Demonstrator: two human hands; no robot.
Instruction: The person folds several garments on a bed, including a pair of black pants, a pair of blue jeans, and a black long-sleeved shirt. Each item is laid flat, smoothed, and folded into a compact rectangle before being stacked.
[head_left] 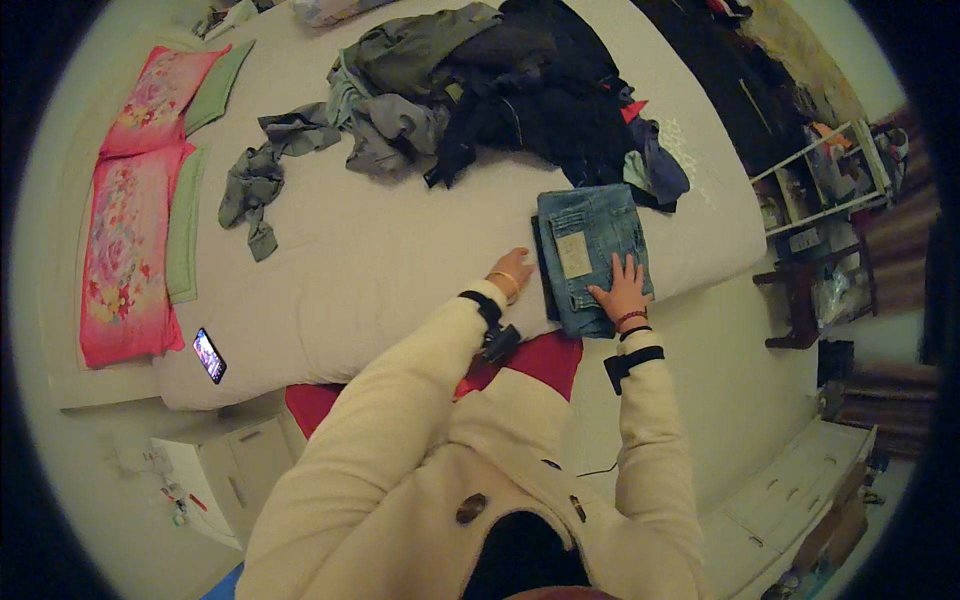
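A folded pair of blue jeans (600, 225) lies near the bed's front edge, its pale waistband patch facing up. Darker folded cloth shows under its left side. My right hand (625, 290) rests flat on the denim with the fingers spread. Just left of the stack, my left hand (514, 272) is low over the bed sheet (400, 250). Its fingers are loosely bent and apart, with nothing seen in them. Beyond the jeans is a heap of dark clothes (540, 100), and a grey garment (255, 185) lies crumpled to the left.
Pink floral pillows (125, 240) with green edges line the bed's left side. A lit phone (209, 355) lies at the near left corner. White drawers (235, 465) stand below it. To the right are a white metal rack (830, 180) and a dark wooden chair (805, 300).
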